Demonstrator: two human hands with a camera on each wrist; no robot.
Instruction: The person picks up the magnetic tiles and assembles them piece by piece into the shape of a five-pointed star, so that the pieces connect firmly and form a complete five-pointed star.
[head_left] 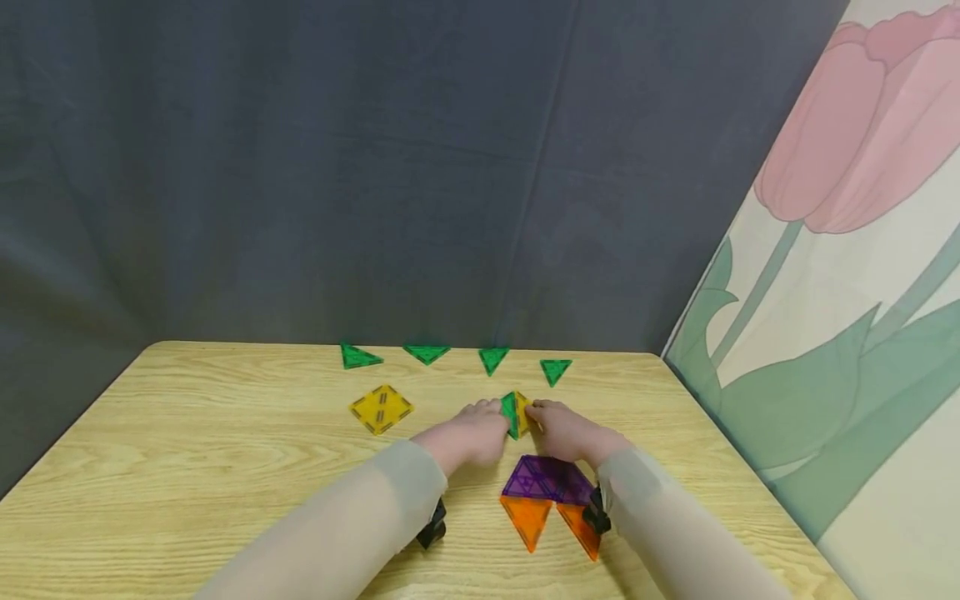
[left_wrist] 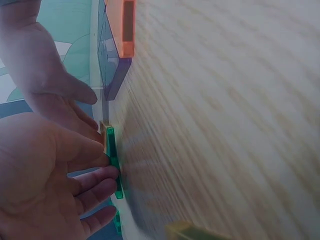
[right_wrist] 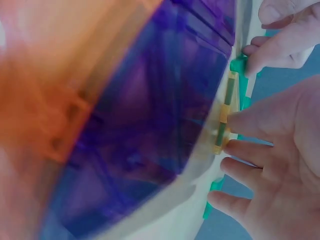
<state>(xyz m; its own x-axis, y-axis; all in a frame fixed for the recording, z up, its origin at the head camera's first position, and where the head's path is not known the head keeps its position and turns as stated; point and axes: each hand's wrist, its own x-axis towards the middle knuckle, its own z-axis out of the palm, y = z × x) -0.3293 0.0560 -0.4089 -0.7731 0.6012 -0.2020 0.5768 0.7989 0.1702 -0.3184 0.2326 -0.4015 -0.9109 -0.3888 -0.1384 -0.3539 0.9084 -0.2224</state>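
Observation:
My left hand (head_left: 483,429) pinches a green triangular magnetic tile (head_left: 509,413) between thumb and fingers. My right hand (head_left: 564,429) pinches a yellow triangular magnetic tile (head_left: 522,412) at its outer side. The two tiles lie edge to edge low over the wooden table, making a small diamond between my hands. In the left wrist view, the fingertips of the left hand (left_wrist: 60,180) meet the green tile (left_wrist: 111,145). In the right wrist view, the thumb and forefinger of the right hand (right_wrist: 280,150) touch the yellow tile (right_wrist: 226,107).
Purple tiles (head_left: 528,479) lie nearer me, partly under my right wrist, with two orange triangles (head_left: 527,518) against their near edge. A yellow diamond (head_left: 381,408) lies to the left. Several green triangles (head_left: 426,353) line the back edge of the table (head_left: 225,433), before a dark curtain (head_left: 360,183).

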